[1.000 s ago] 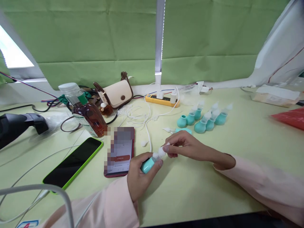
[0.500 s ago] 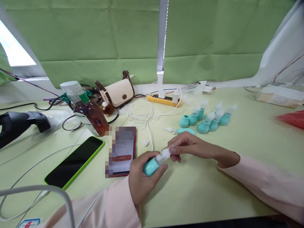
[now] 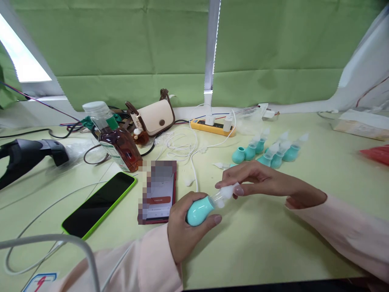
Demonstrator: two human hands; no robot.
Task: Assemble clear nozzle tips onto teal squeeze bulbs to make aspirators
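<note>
My left hand (image 3: pixel 181 233) is wrapped round a teal squeeze bulb (image 3: pixel 199 211) of a nasal aspirator, its mouth tilted up to the right. At that mouth is a clear nozzle with a white tip (image 3: pixel 226 192). My right hand (image 3: pixel 263 180) pinches the tip's far end between thumb and fingers. Whether the nozzle still sits inside the bulb's mouth I cannot tell. Behind my right hand several teal aspirators with pale tips (image 3: pixel 276 158) stand upright. A bulb without a nozzle (image 3: pixel 238 155) is beside them. Another aspirator lies on its side, its nozzle (image 3: pixel 221 165) showing and its bulb mostly hidden.
Left of my hands lie a red-cased phone (image 3: pixel 161 192) and a green-cased phone (image 3: pixel 100 205). Farther back are a bottle of dark liquid (image 3: pixel 120 146), a handbag (image 3: pixel 156 117), white cables (image 3: pixel 182 146) and a yellow power strip (image 3: pixel 209 127). A black handheld device (image 3: pixel 30 156) is far left.
My right hand has shifted right, drawing the nozzle outward from the bulb; more clear tube shows between them. My left hand keeps its hold on the bulb. The view has moved slightly.
</note>
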